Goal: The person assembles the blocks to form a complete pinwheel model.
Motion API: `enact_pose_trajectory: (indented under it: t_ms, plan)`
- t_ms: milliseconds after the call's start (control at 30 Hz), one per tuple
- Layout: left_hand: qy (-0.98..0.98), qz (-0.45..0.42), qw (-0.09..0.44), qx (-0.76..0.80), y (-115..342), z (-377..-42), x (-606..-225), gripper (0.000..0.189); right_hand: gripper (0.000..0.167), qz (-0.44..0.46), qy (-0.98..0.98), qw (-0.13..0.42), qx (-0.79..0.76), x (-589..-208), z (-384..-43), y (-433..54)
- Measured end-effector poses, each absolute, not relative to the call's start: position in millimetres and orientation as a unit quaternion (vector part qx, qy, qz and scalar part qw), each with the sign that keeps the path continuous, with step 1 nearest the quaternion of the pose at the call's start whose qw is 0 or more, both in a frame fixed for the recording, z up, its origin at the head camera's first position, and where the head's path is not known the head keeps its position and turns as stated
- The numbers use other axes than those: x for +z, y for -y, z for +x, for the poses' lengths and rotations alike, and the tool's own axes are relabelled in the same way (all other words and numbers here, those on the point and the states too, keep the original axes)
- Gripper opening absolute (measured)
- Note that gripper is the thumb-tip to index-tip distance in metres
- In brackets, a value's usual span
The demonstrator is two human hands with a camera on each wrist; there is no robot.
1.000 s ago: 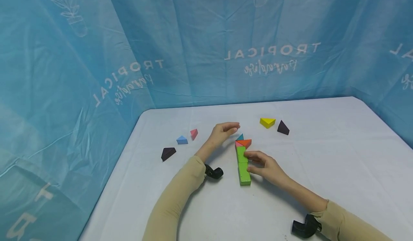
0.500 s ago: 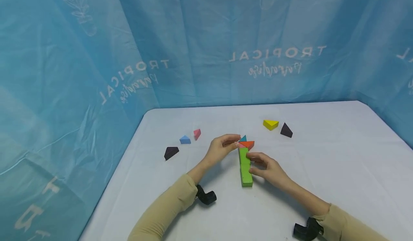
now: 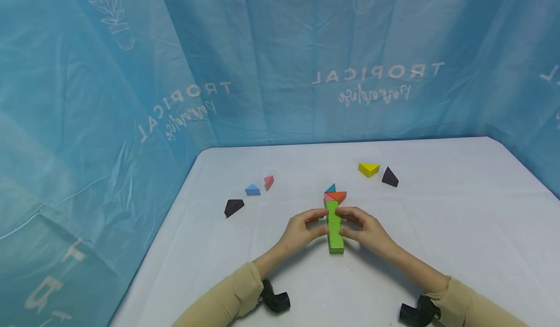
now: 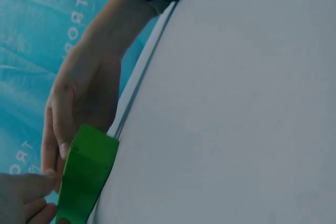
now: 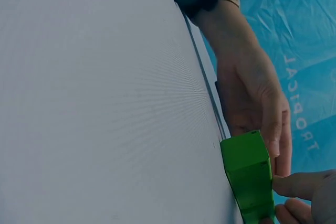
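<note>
Two green blocks [image 3: 335, 234] lie end to end in a row on the white table. Against their left side rest the thumb and fingertips of my left hand [image 3: 297, 232]. My right hand [image 3: 371, 232] touches the opposite side with its thumb and fingers, which are relaxed and slightly bent. At the far end of the row are an orange triangular block [image 3: 338, 197], a pink block [image 3: 328, 197] and a teal triangular block [image 3: 331, 188]. In the right wrist view the green block [image 5: 249, 174] stands between both hands; its far end is cut off by the frame.
To the left lie a dark block [image 3: 234, 207], a light blue triangular block [image 3: 252, 190] and a pinkish-red block [image 3: 269, 181]. A yellow triangular block [image 3: 369, 169] and another dark block [image 3: 390, 177] lie at the back right. Blue printed cloth [image 3: 271, 74] surrounds the table [image 3: 459, 210].
My left hand has come down from beyond the row's far end, past the pink block, to the left side of the green blocks. The right hand stays beside them.
</note>
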State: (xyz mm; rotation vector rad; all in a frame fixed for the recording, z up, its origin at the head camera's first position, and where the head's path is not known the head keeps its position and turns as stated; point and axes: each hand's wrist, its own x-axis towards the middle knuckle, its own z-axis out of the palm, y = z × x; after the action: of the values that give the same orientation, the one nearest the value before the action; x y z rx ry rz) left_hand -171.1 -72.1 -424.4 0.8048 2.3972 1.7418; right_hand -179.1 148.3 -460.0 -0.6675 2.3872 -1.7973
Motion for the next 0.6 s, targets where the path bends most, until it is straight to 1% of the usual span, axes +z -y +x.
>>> enact_pose_trajectory:
  t_ms: [167, 600]
  plan:
    - [-0.778, 0.273, 0.004, 0.566, 68.6, -166.9, -431.8, 0.045, 0.048, -0.217, -0.781, 0.038, -0.585, -460.4, -179.2, -148.1]
    - [-0.760, 0.301, 0.016, 0.576, 67.6, -167.2, -437.1, 0.047, 0.047, -0.215, -0.784, 0.035, -0.581, -459.5, -178.1, -147.3]
